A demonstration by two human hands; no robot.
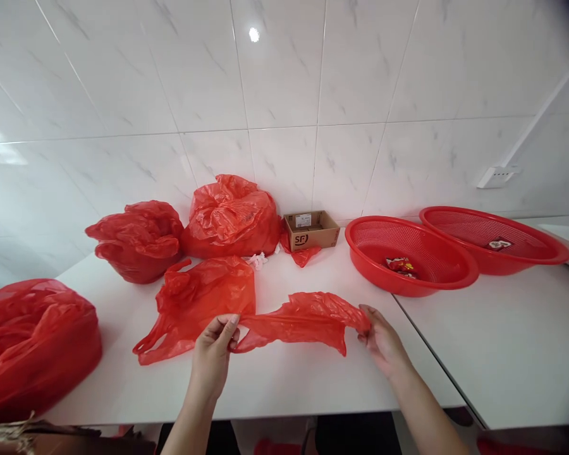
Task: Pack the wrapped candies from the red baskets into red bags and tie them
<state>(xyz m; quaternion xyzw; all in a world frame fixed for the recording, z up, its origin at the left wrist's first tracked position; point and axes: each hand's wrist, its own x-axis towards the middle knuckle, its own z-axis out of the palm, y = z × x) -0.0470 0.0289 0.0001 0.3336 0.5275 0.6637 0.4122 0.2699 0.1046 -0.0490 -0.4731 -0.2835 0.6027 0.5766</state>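
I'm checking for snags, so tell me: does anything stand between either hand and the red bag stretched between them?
Nothing visible does. The left hand pinches one end of the stretched bag and the right hand the other. The loose bag lies beyond the left hand; whether it touches the stretched one is unclear.

Open cardboard box (321,241) near tiled wall (284,76). Right of it, red basket (370,268), small packets (399,265) inside; second basket (507,267) further right. White socket (495,177) on wall above. Pale crumpled scrap (256,261) left of box.
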